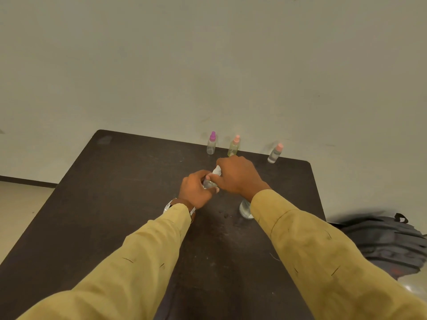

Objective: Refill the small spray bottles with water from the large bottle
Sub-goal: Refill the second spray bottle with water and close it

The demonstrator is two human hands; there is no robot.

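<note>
Both arms wear long mustard-yellow sleeves [129, 257], and a silver-banded wristwatch [169, 204] circles the left wrist.

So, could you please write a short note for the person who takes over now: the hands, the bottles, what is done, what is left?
Left hand grips the body of a small clear bottle above the table. Right hand is on its white top; whether opening or closing, I cannot tell.
Three capped spray bottles stand at the far edge: purple cap, yellowish, pink cap.
Large bottle stands half hidden behind the right sleeve.
Which bottles are already refilled is unclear; check levels.
</note>
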